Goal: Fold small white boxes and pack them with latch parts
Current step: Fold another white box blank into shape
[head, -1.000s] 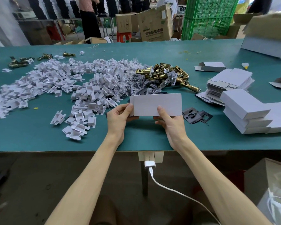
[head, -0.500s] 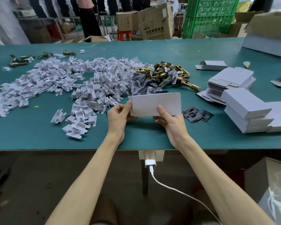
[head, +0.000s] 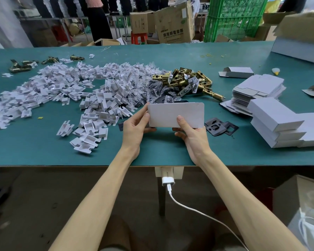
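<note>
Holding is shared between both hands at the near edge of the teal-covered work table (head: 43,153): a small white cardboard box (head: 176,115) is kept upright just above the table top. The left hand (head: 134,127) is clamped on its left end, with the thumb along the edge and the fingers curled underneath. The right hand (head: 192,134) is pinched on its lower right part, with the thumb pressed flat on the near face. The step is judged to be the folding or closing of this box. Only one plain face is turned to the camera, so the flaps, the far side and any contents are hidden, and it cannot be told whether the box is filled. If it is empty, a part must be fetched next, so one hand would have to be freed. Flat black stamped metal plates (head: 219,126) are seen just right of the box. A stack of finished white boxes (head: 279,124) is cut off by the right edge. A wide heap of small white plastic inserts (head: 80,98) is spread to the left. Beyond the box, a pile of brass latch bolts (head: 188,82) is seen, with clear bags (head: 145,91) beside it whose dark contents are hard to make out.
</note>
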